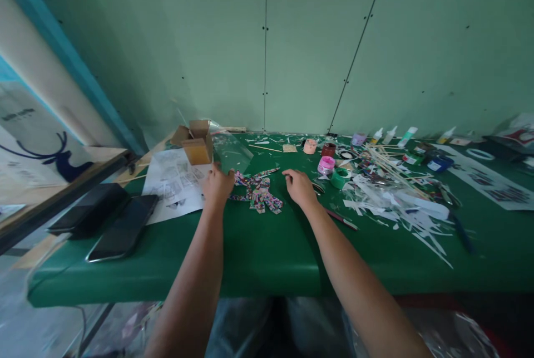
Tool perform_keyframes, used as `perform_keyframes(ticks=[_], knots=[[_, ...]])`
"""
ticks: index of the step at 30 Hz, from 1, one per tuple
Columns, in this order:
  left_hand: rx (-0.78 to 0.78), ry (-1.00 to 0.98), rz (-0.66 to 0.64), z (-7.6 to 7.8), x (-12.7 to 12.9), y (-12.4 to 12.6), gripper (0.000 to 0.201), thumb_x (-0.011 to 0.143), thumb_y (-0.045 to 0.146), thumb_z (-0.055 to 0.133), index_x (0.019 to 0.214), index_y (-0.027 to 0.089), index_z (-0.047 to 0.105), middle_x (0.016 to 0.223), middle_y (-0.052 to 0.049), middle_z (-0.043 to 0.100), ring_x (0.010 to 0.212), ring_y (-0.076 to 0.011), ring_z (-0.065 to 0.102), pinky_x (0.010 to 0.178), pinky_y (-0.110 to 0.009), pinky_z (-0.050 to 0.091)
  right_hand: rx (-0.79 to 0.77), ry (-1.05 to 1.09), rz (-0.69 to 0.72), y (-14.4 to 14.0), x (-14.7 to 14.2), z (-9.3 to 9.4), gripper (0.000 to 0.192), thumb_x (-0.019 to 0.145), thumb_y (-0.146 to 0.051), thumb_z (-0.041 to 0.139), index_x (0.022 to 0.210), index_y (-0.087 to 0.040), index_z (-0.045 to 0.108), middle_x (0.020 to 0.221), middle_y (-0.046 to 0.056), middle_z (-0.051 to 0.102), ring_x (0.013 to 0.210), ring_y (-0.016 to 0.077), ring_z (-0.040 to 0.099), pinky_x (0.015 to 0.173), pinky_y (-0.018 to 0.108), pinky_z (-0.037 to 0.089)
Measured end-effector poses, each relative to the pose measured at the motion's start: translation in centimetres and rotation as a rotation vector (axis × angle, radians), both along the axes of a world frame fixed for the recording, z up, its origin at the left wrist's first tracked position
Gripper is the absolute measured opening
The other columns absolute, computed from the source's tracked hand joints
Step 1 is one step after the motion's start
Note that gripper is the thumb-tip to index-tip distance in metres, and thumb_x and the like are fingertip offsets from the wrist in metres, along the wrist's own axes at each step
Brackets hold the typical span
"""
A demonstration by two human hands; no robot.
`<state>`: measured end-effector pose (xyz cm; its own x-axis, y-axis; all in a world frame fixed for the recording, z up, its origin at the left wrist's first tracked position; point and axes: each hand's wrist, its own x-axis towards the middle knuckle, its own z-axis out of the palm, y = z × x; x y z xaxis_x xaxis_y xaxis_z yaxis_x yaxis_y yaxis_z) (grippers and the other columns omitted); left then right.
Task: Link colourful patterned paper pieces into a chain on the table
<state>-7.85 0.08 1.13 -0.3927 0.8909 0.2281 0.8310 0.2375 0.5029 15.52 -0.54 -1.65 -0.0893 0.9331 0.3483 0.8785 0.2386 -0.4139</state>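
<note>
My left hand [217, 185] rests on the green table [267, 252], fingers curled at the left edge of a pile of colourful patterned paper pieces [258, 194]. My right hand [298, 186] lies just right of the same pile, fingers bent down onto the cloth. I cannot tell whether either hand pinches a piece. A clear plastic bag [229, 152] and a small open cardboard box [196, 143] sit just beyond my left hand.
A printed sheet [175, 182], a phone [123, 230] and a black case [89, 210] lie at the left. Small paint pots [326, 165], glue bottles [390, 135], wooden sticks [387, 166] and white paper scraps [400, 207] crowd the right half. A green wall stands behind.
</note>
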Motion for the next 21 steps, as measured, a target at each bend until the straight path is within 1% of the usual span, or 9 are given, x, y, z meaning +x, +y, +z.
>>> perform_keyframes(ticks=[3, 5, 6, 8, 10, 13, 16, 19, 21], knots=[[-0.067, 0.067, -0.088, 0.2, -0.9, -1.1, 0.046, 0.083, 0.046, 0.047, 0.118, 0.017, 0.051, 0.11, -0.017, 0.065, 0.105, -0.032, 0.059, 0.083, -0.04, 0.044, 0.046, -0.094, 0.053, 0.9, -0.1, 0.3, 0.037, 0.091, -0.01, 0.035, 0.115, -0.017, 0.062, 0.114, 0.01, 0.063, 0.102, 0.0201, 0.055, 0.092, 0.032, 0.036], [-0.178, 0.12, -0.219, 0.0, -0.8, -2.4, 0.038, 0.081, 0.049, 0.05, 0.105, 0.021, 0.059, 0.101, -0.012, 0.068, 0.098, -0.0292, 0.062, 0.08, -0.037, 0.045, 0.045, -0.164, 0.132, 2.1, -0.6, 0.6, 0.043, 0.09, -0.008, 0.031, 0.121, -0.018, 0.059, 0.123, 0.009, 0.059, 0.106, 0.0205, 0.053, 0.094, 0.033, 0.035], [-0.206, 0.164, -0.295, -0.2, -0.7, -3.0, 0.035, 0.078, 0.049, 0.055, 0.1, 0.022, 0.061, 0.101, -0.011, 0.068, 0.098, -0.028, 0.061, 0.08, -0.035, 0.045, 0.034, -0.204, 0.183, 2.8, -1.0, 0.7, 0.046, 0.089, -0.006, 0.031, 0.125, -0.019, 0.057, 0.128, 0.007, 0.056, 0.108, 0.0209, 0.052, 0.094, 0.033, 0.035], [-0.197, 0.276, -0.339, -0.6, -0.1, -4.2, 0.032, 0.074, 0.046, 0.061, 0.096, 0.022, 0.063, 0.105, -0.011, 0.066, 0.104, -0.0291, 0.058, 0.081, -0.035, 0.044, -0.024, -0.297, 0.273, 4.3, -2.1, 1.0, 0.051, 0.087, -0.005, 0.032, 0.131, -0.021, 0.052, 0.134, 0.006, 0.052, 0.114, 0.0227, 0.049, 0.093, 0.034, 0.036], [-0.185, 0.314, -0.372, -0.8, 0.4, -5.0, 0.024, 0.077, 0.04, 0.06, 0.093, 0.022, 0.063, 0.099, -0.009, 0.068, 0.1, -0.0272, 0.06, 0.079, -0.034, 0.044, -0.097, -0.388, 0.298, 5.6, -3.2, 1.3, 0.048, 0.087, -0.01, 0.038, 0.132, -0.022, 0.051, 0.132, 0.009, 0.053, 0.115, 0.0262, 0.048, 0.092, 0.038, 0.037], [-0.255, 0.28, -0.422, -0.9, 0.3, -5.3, 0.016, 0.083, 0.034, 0.054, 0.09, 0.023, 0.062, 0.087, -0.006, 0.069, 0.085, -0.0246, 0.064, 0.071, -0.032, 0.044, -0.194, -0.456, 0.28, 6.5, -3.9, 2.0, 0.033, 0.087, -0.026, 0.051, 0.118, -0.022, 0.061, 0.115, 0.013, 0.063, 0.107, 0.0295, 0.054, 0.09, 0.043, 0.037], [-0.283, 0.283, -0.432, -0.9, -0.2, -5.0, 0.016, 0.085, 0.029, 0.049, 0.092, 0.023, 0.061, 0.086, -0.007, 0.07, 0.085, -0.025, 0.065, 0.069, -0.032, 0.043, -0.304, -0.458, 0.266, 6.0, -3.2, 2.8, 0.018, 0.084, -0.033, 0.057, 0.091, -0.021, 0.068, 0.09, 0.01, 0.068, 0.087, 0.0263, 0.062, 0.083, 0.042, 0.04], [-0.271, 0.314, -0.366, -0.9, 0.0, -4.8, 0.021, 0.086, 0.027, 0.047, 0.103, 0.022, 0.058, 0.087, -0.009, 0.069, 0.085, -0.0263, 0.065, 0.07, -0.032, 0.044, -0.358, -0.445, 0.209, 4.3, -2.0, 3.1, 0.022, 0.084, -0.031, 0.056, 0.071, -0.018, 0.067, 0.072, 0.011, 0.066, 0.071, 0.024, 0.063, 0.071, 0.035, 0.042], [-0.226, 0.321, -0.345, -0.9, 0.4, -4.7, 0.026, 0.087, 0.027, 0.045, 0.11, 0.021, 0.056, 0.091, -0.01, 0.068, 0.085, -0.0263, 0.065, 0.07, -0.033, 0.044, -0.387, -0.434, 0.16, 3.0, -1.5, 3.1, 0.023, 0.085, -0.029, 0.054, 0.069, -0.017, 0.067, 0.07, 0.012, 0.065, 0.067, 0.0234, 0.062, 0.064, 0.033, 0.041]])
